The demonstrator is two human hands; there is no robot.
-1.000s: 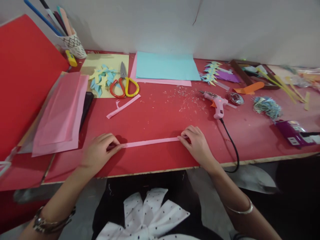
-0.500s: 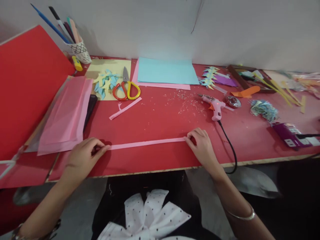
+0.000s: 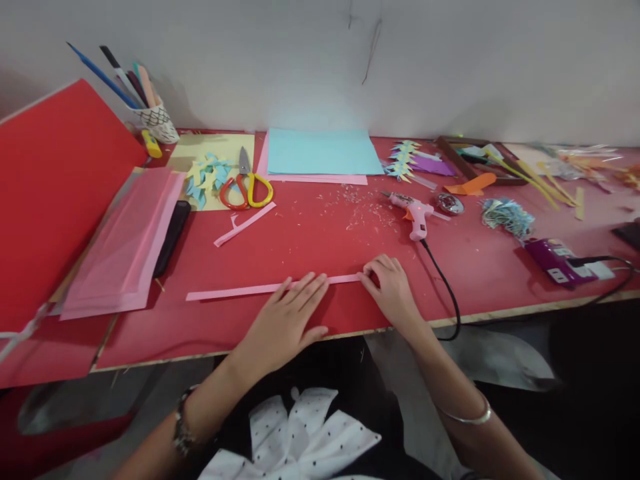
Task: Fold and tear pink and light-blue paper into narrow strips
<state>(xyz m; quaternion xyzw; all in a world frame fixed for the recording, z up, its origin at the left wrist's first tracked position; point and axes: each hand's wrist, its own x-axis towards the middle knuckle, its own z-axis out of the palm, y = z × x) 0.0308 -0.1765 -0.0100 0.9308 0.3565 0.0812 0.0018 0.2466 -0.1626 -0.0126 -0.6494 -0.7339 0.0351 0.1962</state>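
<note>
The work appeared to be partway along: a long, narrow pink paper strip (image 3: 230, 292) lay stretched out in one piece across the near part of the red tabletop (image 3: 300, 247), joined to nothing visible. Whether it was folded double could not be told, nor how much remained to be done. The left hand (image 3: 285, 317) lay palm down with its grip open, fingers extended and pressed across the strip right of its middle, the thumb apart from it. The right hand's (image 3: 387, 287) grip was narrow, thumb and fingertips pinching the strip's right end, while the left end lay free. A shorter pink paper scrap (image 3: 245, 223), the scissors (image 3: 245, 163) and the pink glue gun (image 3: 420, 220) lay farther back, untouched by either hand.
</note>
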